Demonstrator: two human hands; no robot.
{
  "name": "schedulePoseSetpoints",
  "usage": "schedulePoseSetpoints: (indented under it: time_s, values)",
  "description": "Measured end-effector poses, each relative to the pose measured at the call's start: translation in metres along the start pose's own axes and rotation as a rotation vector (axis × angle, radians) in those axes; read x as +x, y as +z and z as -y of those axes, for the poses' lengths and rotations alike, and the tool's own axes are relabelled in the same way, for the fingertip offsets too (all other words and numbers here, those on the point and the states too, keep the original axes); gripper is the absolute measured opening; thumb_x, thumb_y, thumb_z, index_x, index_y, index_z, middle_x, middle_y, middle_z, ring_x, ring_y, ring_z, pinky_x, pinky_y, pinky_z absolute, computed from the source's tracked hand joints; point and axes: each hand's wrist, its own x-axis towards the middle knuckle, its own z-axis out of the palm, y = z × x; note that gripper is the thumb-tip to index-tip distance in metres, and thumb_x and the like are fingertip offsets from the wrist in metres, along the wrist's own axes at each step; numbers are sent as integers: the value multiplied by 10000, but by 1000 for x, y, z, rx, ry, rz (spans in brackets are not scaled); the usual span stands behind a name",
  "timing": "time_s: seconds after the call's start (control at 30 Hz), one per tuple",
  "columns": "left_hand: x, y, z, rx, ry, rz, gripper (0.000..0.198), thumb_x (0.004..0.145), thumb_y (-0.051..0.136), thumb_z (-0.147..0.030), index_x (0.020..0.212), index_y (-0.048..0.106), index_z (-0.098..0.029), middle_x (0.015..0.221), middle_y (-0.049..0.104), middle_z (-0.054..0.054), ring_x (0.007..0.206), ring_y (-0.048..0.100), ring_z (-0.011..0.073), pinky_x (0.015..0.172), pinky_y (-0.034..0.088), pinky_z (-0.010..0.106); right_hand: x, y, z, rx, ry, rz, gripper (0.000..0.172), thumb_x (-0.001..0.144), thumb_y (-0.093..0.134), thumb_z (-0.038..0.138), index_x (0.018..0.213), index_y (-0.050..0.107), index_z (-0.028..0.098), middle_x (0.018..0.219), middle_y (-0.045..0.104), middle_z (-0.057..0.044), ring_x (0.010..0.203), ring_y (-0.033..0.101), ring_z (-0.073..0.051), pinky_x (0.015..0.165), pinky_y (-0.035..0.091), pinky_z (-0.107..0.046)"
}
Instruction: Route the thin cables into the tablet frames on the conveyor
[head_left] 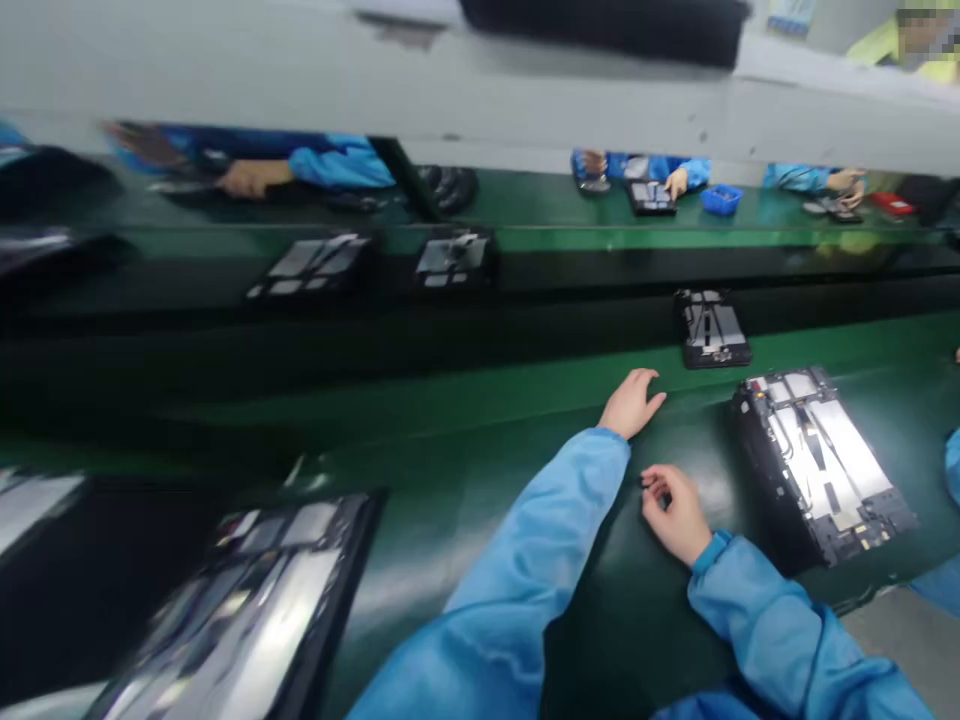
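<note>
My left hand (632, 403) reaches forward over the green work surface, thumb and fingers stretched apart, holding nothing. It is nearest to an opened tablet (712, 330) with its inner parts showing, which lies ahead and to the right on the dark belt's near edge. My right hand (679, 515) is closer to me, its fingers curled toward the thumb. A tiny dark spot shows at its fingertips, too small to name. Just right of that hand stands a stack of opened tablets (825, 450), the top one showing silver batteries and dark cables.
At the lower left lie more opened tablets (255, 600), blurred. Two others (315, 265) (456, 258) sit on the dark belt (555, 275). Across it, co-workers' hands (259, 178) (676, 182) handle devices near a blue bin (721, 199). A grey shelf (300, 75) crosses overhead.
</note>
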Motion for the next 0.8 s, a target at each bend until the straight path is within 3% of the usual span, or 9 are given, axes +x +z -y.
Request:
schedulePoseSetpoints:
  time_s: [0.13,0.27,0.5,0.67,0.8]
  values:
    - [68,28,-30,100,97,-3,568,963,663,-382,1448,497,-139,1542,491,225,1305,599,336,1105,486,454,5,11,-5,8,-26,-27,266,766,554,145,991,680,209,824,706,-24,672,667,-156,637,570,-270]
    - [99,32,-29,213,218,34,566,958,667,-345,1461,499,-147,1561,470,234,1243,621,339,1062,500,448,7,21,-11,33,-14,-50,264,735,552,124,949,678,212,781,690,-11,643,649,-156,616,554,-261]
    - [112,6,-6,365,342,128,598,946,626,-303,1525,494,-230,1587,472,198,1094,697,326,956,559,432,7,31,-16,42,-6,-72,259,715,537,121,903,681,225,756,647,1,608,618,-146,581,521,-246]
    - [116,-15,-9,403,209,33,648,907,484,-92,1550,435,-156,1554,468,272,1116,703,332,934,579,460,9,31,-18,55,-2,-76,227,728,544,142,888,684,223,760,658,-5,600,617,-144,569,514,-243]
    - [114,-37,-16,392,128,-17,586,854,497,-32,1432,531,-125,1463,581,219,1104,722,269,989,564,383,12,28,-16,73,7,-90,190,733,564,169,862,691,226,753,671,-8,605,619,-149,569,511,-249]
